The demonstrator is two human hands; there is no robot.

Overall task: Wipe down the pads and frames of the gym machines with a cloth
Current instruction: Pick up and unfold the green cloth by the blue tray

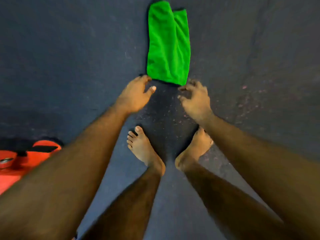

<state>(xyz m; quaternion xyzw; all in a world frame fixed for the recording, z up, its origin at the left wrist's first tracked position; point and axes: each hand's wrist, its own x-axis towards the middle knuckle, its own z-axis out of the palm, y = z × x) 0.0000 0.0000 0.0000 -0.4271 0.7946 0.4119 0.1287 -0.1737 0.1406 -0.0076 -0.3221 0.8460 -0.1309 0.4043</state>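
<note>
Just one cloth (pixel 168 45); left hand (pixel 135 98), right hand (pixel 195 101) beside.

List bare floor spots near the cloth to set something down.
Free: the floor left of the green cloth, and the wide stretch right of it. A small patch lies just ahead of the feet. Crowded: the cloth's near edge, where the left hand and right hand reach; the red object fills the lower left.

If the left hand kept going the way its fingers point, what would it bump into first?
Most likely the green cloth: its near corner lies just ahead of the left hand. Whether the two already touch is unclear.
</note>
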